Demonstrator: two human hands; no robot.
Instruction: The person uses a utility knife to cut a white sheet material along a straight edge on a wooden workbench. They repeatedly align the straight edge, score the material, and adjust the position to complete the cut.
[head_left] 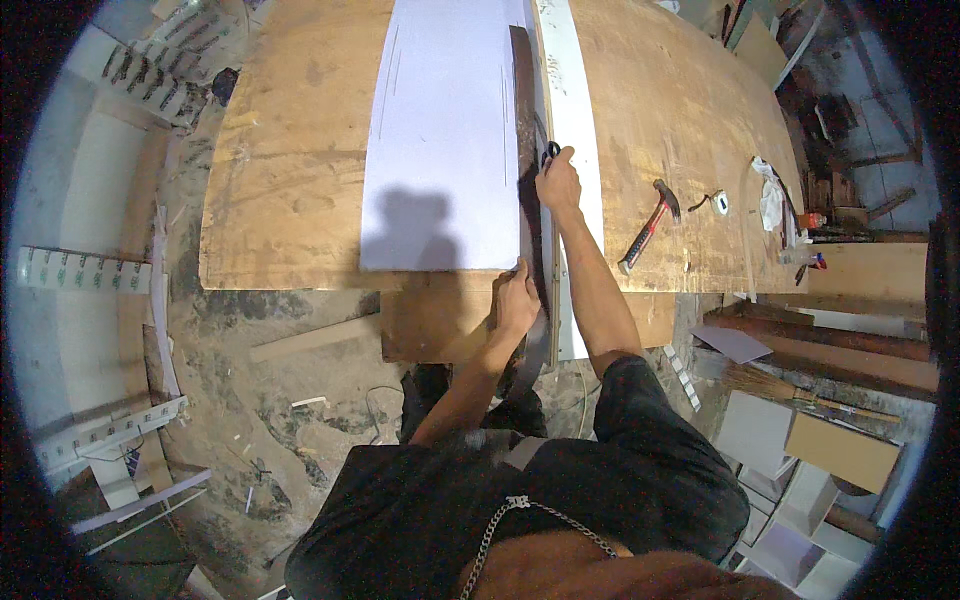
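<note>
A long dark strip [526, 130] runs lengthwise along the right edge of a pale lavender panel [450, 140], its near end hanging past the table's front edge. My left hand [516, 302] is closed on the strip near the panel's front right corner. Farther up, my right hand [560, 184] grips a small tool with a black looped handle [551, 152]; my fingers hide the rest, so its kind is unclear. This hand is over the gap between the strip and a long white board [578, 170], which lies to the right.
Both pieces lie on a large wooden table [290, 150]. A claw hammer [652, 225] with a red and black handle and a white tape measure [721, 202] lie to the right. Boards, a straw broom [800, 393] and boxes [843, 450] crowd the right-hand floor.
</note>
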